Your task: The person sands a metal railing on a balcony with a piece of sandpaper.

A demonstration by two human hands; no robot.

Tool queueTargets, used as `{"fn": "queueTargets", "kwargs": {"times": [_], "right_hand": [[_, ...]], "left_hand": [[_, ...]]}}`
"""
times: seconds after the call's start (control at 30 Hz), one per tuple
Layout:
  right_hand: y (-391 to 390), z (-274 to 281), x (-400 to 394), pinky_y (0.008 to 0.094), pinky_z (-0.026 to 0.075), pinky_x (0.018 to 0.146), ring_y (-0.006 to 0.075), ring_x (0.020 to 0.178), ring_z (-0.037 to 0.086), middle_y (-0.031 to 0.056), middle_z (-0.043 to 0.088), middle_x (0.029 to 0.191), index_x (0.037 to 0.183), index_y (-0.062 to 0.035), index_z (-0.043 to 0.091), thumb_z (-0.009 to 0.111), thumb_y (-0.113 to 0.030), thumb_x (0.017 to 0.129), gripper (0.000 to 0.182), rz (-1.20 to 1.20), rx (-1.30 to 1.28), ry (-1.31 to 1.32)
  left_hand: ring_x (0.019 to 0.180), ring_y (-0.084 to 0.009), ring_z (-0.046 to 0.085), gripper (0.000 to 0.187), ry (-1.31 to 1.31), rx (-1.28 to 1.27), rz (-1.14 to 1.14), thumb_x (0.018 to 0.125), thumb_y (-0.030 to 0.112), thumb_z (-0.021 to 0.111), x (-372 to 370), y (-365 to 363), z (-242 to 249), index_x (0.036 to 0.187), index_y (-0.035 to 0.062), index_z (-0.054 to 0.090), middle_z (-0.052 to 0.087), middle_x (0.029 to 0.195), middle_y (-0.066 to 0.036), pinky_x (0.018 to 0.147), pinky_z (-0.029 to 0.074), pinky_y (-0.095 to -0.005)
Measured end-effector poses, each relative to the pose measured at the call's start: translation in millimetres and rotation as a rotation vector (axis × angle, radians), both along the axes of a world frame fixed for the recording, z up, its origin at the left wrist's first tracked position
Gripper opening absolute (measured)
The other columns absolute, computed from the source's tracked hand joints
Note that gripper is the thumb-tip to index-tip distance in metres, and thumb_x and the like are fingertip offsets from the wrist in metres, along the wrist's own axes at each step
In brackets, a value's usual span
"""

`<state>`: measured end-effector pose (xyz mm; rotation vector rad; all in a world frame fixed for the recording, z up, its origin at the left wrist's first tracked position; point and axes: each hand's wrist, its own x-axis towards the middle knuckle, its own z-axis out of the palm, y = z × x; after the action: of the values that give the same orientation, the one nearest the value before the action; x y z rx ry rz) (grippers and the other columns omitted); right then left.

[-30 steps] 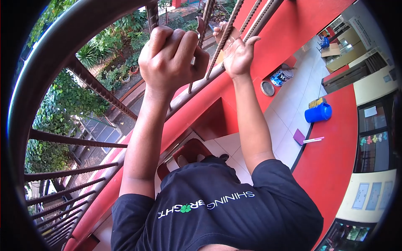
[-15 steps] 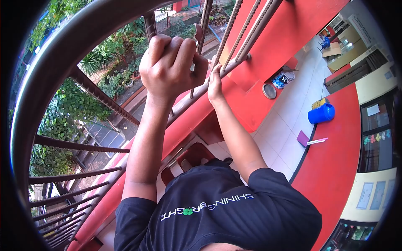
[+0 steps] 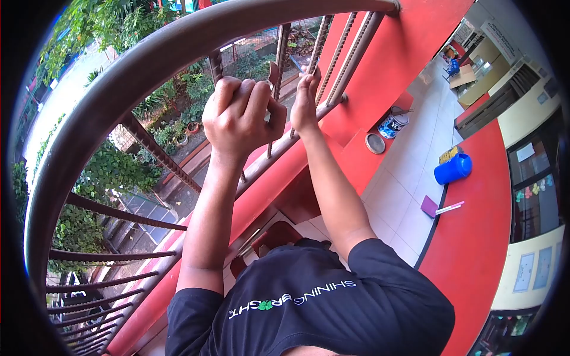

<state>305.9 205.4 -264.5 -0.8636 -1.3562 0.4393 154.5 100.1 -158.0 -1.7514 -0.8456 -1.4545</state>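
My left hand [image 3: 237, 118] is closed in a fist at a ribbed metal bar [image 3: 283, 44] of the railing. A curled brown piece of what looks like sandpaper [image 3: 274, 72] sticks out above its fingers, and a pale edge shows near the thumb. How far the sheet wraps round the bar is hidden. Close by on the right, my right hand [image 3: 304, 107] has its fingers bent around another ribbed bar [image 3: 321, 41]. The thick brown handrail [image 3: 119, 71] curves above both hands, and the lower rail [image 3: 255, 173] runs beneath them.
An open paint can [image 3: 393, 123] and its round lid [image 3: 375, 143] are on the red ledge [image 3: 356, 163] to the right. Farther right are a blue container [image 3: 454, 169], a purple item [image 3: 428, 206] and pens [image 3: 449, 208]. Plants [image 3: 172, 118] grow beyond the railing.
My right hand has moved up along the bars, its fingers now higher. My left fist stays at its bar, slightly lower in view. The view has shifted a little.
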Motion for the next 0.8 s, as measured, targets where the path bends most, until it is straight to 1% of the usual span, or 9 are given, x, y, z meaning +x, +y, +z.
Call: {"fn": "queueTargets", "kwargs": {"times": [0.03, 0.13, 0.2, 0.27, 0.33, 0.47, 0.53, 0.67, 0.8], "right_hand": [[2.6, 31.0, 10.7, 0.0420, 0.020, 0.123, 0.0255, 0.144, 0.033, 0.0141, 0.040, 0.145, 0.148, -0.0052, 0.033, 0.019, -0.054, 0.111, 0.062, 0.256, 0.101, 0.122], [2.3, 97.6, 21.8, 0.0386, 0.028, 0.117, 0.0241, 0.128, 0.046, 0.0121, 0.048, 0.133, 0.135, -0.0038, 0.042, 0.025, -0.056, 0.111, 0.060, 0.301, 0.050, 0.055], [9.7, 61.5, 25.1, 0.0345, 0.045, 0.101, 0.0162, 0.104, 0.060, 0.0056, 0.062, 0.111, 0.128, -0.0039, 0.052, 0.031, -0.062, 0.108, 0.065, 0.462, 0.010, 0.240], [2.9, -8.8, 26.2, 0.0356, 0.050, 0.090, 0.0155, 0.091, 0.064, 0.0047, 0.066, 0.104, 0.122, -0.0053, 0.060, 0.026, -0.069, 0.105, 0.074, 0.414, -0.230, 0.384], [6.4, -7.0, 51.9, 0.0352, 0.052, 0.082, 0.0178, 0.084, 0.065, 0.0064, 0.067, 0.101, 0.116, -0.0050, 0.064, 0.017, -0.076, 0.101, 0.087, 0.626, -0.367, 0.320], [0.0, 167.3, 58.7, 0.0351, 0.052, 0.086, 0.0206, 0.087, 0.065, 0.0094, 0.065, 0.092, 0.106, -0.0017, 0.062, 0.009, -0.085, 0.093, 0.100, 0.660, -0.195, 0.157], [3.8, 158.7, 60.4, 0.0356, 0.051, 0.086, 0.0215, 0.086, 0.065, 0.0102, 0.065, 0.090, 0.104, -0.0016, 0.061, 0.010, -0.084, 0.094, 0.098, 0.738, -0.178, 0.206], [-2.8, 23.3, 46.4, 0.0369, 0.047, 0.085, 0.0217, 0.085, 0.062, 0.0094, 0.063, 0.087, 0.101, -0.0016, 0.061, 0.013, -0.083, 0.095, 0.095, 0.545, -0.355, 0.325], [-7.1, 125.6, 52.8, 0.0377, 0.048, 0.083, 0.0222, 0.082, 0.062, 0.0093, 0.062, 0.082, 0.099, -0.0018, 0.061, 0.014, -0.091, 0.088, 0.101, 0.608, -0.277, 0.225]], "left_hand": [[0.069, -0.0199, 0.057, 0.008, -0.003, -0.002, -0.001, 0.065, 0.007, 0.062, 1.0, 0.4, 0.4, 0.071, 0.0093, 0.058, 0.057, 0.068, -0.003, 0.056, 0.051, -0.0313], [0.070, -0.0197, 0.057, 0.009, -0.017, 0.022, 0.018, 0.064, 0.007, 0.063, 1.8, 0.3, -0.9, 0.071, 0.0091, 0.058, 0.057, 0.068, -0.003, 0.056, 0.051, -0.0310], [0.070, -0.0196, 0.057, 0.009, -0.011, 0.014, 0.021, 0.064, 0.008, 0.063, 1.4, 0.1, 0.6, 0.071, 0.0091, 0.058, 0.058, 0.068, -0.003, 0.057, 0.052, -0.0307], [0.070, -0.0195, 0.057, 0.009, -0.011, 0.019, 0.014, 0.064, 0.008, 0.063, 1.2, 1.8, -0.2, 0.071, 0.0093, 0.058, 0.058, 0.069, -0.003, 0.057, 0.052, -0.0307], [0.070, -0.0194, 0.057, 0.009, -0.016, 0.016, 0.014, 0.064, 0.008, 0.063, 0.0, 1.5, -1.9, 0.071, 0.0094, 0.058, 0.059, 0.069, -0.003, 0.057, 0.052, -0.0306], [0.071, -0.0194, 0.057, 0.010, -0.018, 0.017, 0.008, 0.063, 0.009, 0.064, 1.1, 1.2, -1.7, 0.071, 0.0099, 0.057, 0.059, 0.069, -0.002, 0.057, 0.052, -0.0311], [0.071, -0.0195, 0.056, 0.011, -0.008, 0.015, 0.009, 0.063, 0.009, 0.064, -1.2, 0.0, -1.5, 0.071, 0.0102, 0.057, 0.058, 0.069, -0.002, 0.057, 0.052, -0.0312], [0.071, -0.0197, 0.056, 0.013, -0.040, 0.015, -0.022, 0.061, 0.008, 0.065, -1.1, 0.1, -0.8, 0.070, 0.0108, 0.056, 0.055, 0.067, -0.003, 0.057, 0.052, -0.0314], [0.070, -0.0193, 0.056, 0.013, -0.024, 0.014, -0.031, 0.060, 0.008, 0.065, -2.2, 2.5, -2.5, 0.070, 0.0105, 0.056, 0.055, 0.067, -0.003, 0.056, 0.052, -0.0314]]}}
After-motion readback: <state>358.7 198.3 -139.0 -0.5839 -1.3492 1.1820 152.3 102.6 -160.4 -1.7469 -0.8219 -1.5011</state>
